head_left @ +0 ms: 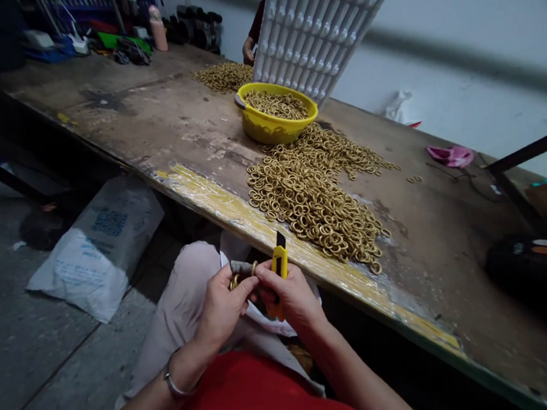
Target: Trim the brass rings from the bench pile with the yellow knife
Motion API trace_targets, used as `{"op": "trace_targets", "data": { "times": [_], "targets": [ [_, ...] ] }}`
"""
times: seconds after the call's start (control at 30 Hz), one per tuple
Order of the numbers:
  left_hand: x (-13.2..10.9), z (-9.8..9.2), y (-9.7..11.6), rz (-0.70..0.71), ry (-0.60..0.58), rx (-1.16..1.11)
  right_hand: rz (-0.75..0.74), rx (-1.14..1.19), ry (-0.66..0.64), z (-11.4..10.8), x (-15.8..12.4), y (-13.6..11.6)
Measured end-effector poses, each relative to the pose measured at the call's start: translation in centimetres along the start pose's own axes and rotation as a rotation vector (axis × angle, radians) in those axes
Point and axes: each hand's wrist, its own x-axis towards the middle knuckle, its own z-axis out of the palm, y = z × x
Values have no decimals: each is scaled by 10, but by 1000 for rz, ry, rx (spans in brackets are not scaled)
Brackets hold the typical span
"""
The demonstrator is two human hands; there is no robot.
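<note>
In front of my lap, my left hand [222, 306] is closed around a few brass-coloured rings [234, 281]. A dark grey tube-like piece [242, 268] shows at its index finger; whether this is a finger wrap or a separate thing, I cannot tell. My right hand [291, 293] grips a yellow utility knife [280, 261], its dark blade pointing up and away from me. Its thumb and index finger also pinch a single ring [254, 268] close to the left fingertips. Beyond both hands, a large heap of similar rings [316, 193] lies on the table.
The wooden table [160, 122] has a tape-covered front edge. A yellow basin [277, 129] full of rings stands behind the heap. Farther back are another ring pile [224, 77], a ridged translucent panel [316, 22] and another person's hand [248, 51]. A white sack [101, 251] lies on the floor.
</note>
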Motion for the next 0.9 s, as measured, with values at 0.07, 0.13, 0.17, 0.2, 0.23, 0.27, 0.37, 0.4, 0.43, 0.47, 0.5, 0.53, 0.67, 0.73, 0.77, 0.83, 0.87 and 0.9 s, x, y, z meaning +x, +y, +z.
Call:
{"op": "trace_targets", "data": {
  "times": [0.07,0.13,0.17,0.2,0.23,0.27,0.37,0.4,0.43,0.47,0.5,0.53,0.67,0.73,0.77,0.83,0.87,0.9],
  "targets": [
    [-3,-3,0,-1,-23,-1,-37,-55,5,-1,-4,-1],
    [-7,-6,1,-5,-41,12,-124,-150,57,-3,-8,-5],
    [-8,-6,3,-9,-51,28,-181,-209,83,-4,-10,-8],
    [-10,-6,5,-14,-66,41,-235,-270,87,-5,-11,-11],
    [-12,-6,7,-22,-85,43,-277,-325,64,-7,-12,-14],
    [-14,-5,9,-35,-109,24,-303,-368,23,-8,-14,-15],
    [-18,-2,15,-117,-212,-154,-285,-398,-67,-10,-15,-16],
    [-19,-2,17,-152,-245,-221,-273,-388,-60,-11,-15,-15],
    [-19,-1,18,-186,-268,-278,-270,-379,-43,-11,-15,-14],
    [-20,-1,19,-214,-278,-322,-278,-379,-26,-11,-15,-13],
    [-20,0,20,-235,-277,-352,-301,-392,-13,-12,-16,-13],
    [-20,0,21,-247,-267,-369,-337,-426,-5,-12,-17,-12],
    [-20,1,23,-219,-227,-336,-527,-786,-22,-18,-27,-15],
    [-19,2,22,-187,-221,-277,-561,-1024,-35,-21,-32,-17],
    [-18,2,21,-172,-220,-244,-558,-1125,-29,-22,-34,-18],
    [-15,1,19,-141,-221,-174,-527,-1282,-2,-23,-36,-20],
    [-14,1,18,-126,-222,-139,-503,-1343,8,-23,-36,-21],
    [-13,0,18,-112,-223,-104,-478,-1396,13,-23,-36,-23]
  ]
}}
